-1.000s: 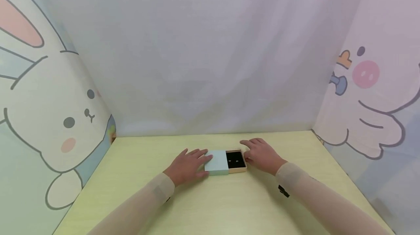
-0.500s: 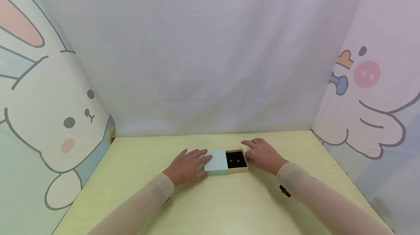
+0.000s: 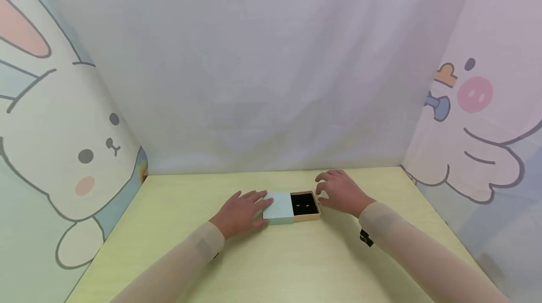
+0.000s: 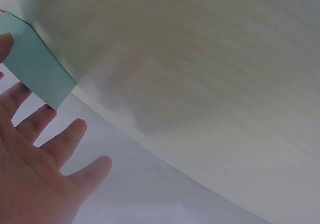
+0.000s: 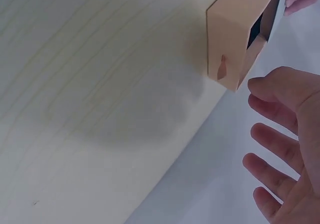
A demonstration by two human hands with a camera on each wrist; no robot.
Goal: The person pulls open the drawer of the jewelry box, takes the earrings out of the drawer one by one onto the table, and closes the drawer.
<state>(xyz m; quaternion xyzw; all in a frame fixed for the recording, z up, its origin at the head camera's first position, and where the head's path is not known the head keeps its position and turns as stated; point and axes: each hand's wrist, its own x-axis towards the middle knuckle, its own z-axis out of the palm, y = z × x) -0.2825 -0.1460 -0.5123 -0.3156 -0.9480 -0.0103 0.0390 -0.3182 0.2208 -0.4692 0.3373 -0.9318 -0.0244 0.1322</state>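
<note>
A small drawer-style jewelry box lies on the table, its pale blue sleeve (image 3: 281, 208) on the left. Out of the sleeve's right side sticks a peach-coloured tray (image 3: 307, 219). Two tiny shiny pieces, like stud earrings, sit on the black insert (image 3: 311, 202) inside. My left hand (image 3: 240, 214) rests spread on the sleeve's left end, fingertips at its top edge and thumb at the near side. My right hand (image 3: 344, 195) is just right of the tray, fingers loosely bent and holding nothing. In the right wrist view, a small ribbon-like tab (image 5: 222, 68) shows on the tray's end.
The pale wooden table (image 3: 271, 265) extends around the box on all sides. A white cloth backdrop (image 3: 271, 82) hangs behind it. Side panels carry a cartoon rabbit (image 3: 63, 152) at left and a cartoon pig (image 3: 482, 143) at right.
The tray slid slightly further right out of the sleeve. My right hand then let go of the tray's end and lifted a little away. The left hand stays put.
</note>
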